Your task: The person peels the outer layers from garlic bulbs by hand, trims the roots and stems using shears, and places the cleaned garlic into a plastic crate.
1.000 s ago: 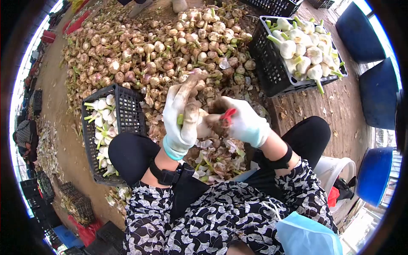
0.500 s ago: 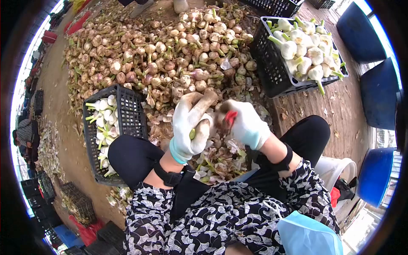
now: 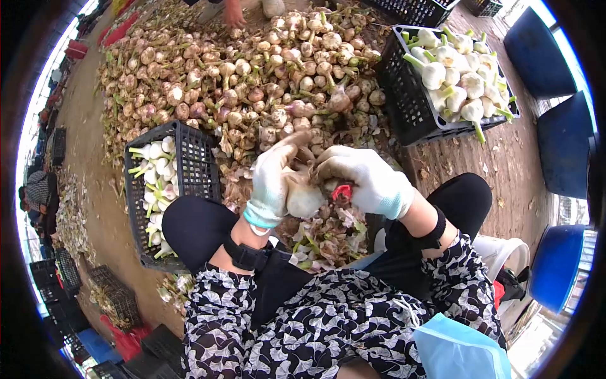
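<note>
Garlic bulb point(image 3: 304, 201) sits in my left hand point(image 3: 271, 186), gloved fingers closed round it. My right hand point(image 3: 366, 180) is just beside it — fingers curled narrow on a small red item point(image 3: 341, 192). Beneath both lie loose peelings point(image 3: 328, 240); a crate of white garlic point(image 3: 199, 164) stands by my knee point(image 3: 197, 228).

A pale, rounded garlic bulb point(image 3: 305, 201), its upper part hidden, is held above the loose peelings point(image 3: 325, 243). A small red item point(image 3: 341, 192), mostly covered, is also above the peelings.
</note>
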Available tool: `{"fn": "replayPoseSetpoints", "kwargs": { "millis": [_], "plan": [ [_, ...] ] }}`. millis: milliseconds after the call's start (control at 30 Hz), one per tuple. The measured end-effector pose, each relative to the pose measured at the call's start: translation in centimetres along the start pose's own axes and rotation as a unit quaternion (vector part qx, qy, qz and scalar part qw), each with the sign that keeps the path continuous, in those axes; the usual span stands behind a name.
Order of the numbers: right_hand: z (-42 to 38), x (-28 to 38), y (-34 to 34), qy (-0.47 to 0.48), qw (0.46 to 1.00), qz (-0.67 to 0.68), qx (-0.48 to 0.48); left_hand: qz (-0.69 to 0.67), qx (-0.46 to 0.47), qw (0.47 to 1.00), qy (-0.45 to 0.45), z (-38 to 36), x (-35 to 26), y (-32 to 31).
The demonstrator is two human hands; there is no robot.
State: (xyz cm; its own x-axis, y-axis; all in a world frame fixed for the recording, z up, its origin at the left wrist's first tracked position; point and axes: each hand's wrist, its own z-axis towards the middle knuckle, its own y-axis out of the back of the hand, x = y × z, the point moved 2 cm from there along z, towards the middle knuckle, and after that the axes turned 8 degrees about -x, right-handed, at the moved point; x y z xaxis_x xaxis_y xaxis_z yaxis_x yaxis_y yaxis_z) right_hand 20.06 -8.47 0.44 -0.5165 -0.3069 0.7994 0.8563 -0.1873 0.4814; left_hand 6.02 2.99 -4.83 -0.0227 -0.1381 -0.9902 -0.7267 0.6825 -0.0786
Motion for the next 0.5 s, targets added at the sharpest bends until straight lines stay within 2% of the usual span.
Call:
{"fn": "replayPoseSetpoints", "kwargs": {
  "millis": [33,67,133,167,200,267,333,367,400,467,500],
  "plan": [
    [0.0,-0.3,-0.2,0.020,1.000,-0.006,-0.021,-0.005,0.006,0.999,0.046,-0.6,-1.4,-0.6],
    [-0.3,-0.4,-0.7,0.021,1.000,-0.005,-0.021,-0.224,-0.072,0.943,0.236,-0.5,-0.3,-1.2],
    [-1.5,-0.4,-1.1,-0.027,0.993,-0.011,-0.113,-0.277,-0.016,0.932,0.235,-0.3,1.9,-0.8],
    [-1.9,1.0,-0.3,-0.238,0.960,0.150,-0.012,-0.295,-0.014,0.928,0.228,-0.2,1.0,-0.7],
    [-3.6,0.3,-1.5,-0.214,0.914,0.342,-0.047,-0.314,-0.011,0.923,0.221,-0.2,0.2,-0.5],
    [-6.1,0.3,-2.8,-0.194,0.967,0.142,0.086,-0.449,0.022,0.864,0.227,0.4,-0.1,0.2],
    [-7.4,-1.2,-4.1,-0.148,0.965,-0.099,0.192,-0.303,-0.051,0.943,0.129,0.7,0.7,0.6],
    [-7.2,-1.9,-3.6,-0.172,0.934,-0.245,0.197,-0.307,-0.059,0.941,0.133,1.0,0.4,0.4],
    [-6.7,-2.1,-2.4,-0.180,0.959,-0.206,0.072,-0.338,-0.069,0.926,0.150,0.9,0.6,0.7],
    [-5.7,-2.8,-0.7,-0.196,0.973,-0.123,-0.024,-0.439,-0.052,0.875,0.199,1.0,0.7,1.2],
    [-5.6,-2.9,-0.7,-0.221,0.963,-0.146,-0.053,-0.457,0.005,0.873,0.172,1.3,0.7,0.8]
  ]
}}
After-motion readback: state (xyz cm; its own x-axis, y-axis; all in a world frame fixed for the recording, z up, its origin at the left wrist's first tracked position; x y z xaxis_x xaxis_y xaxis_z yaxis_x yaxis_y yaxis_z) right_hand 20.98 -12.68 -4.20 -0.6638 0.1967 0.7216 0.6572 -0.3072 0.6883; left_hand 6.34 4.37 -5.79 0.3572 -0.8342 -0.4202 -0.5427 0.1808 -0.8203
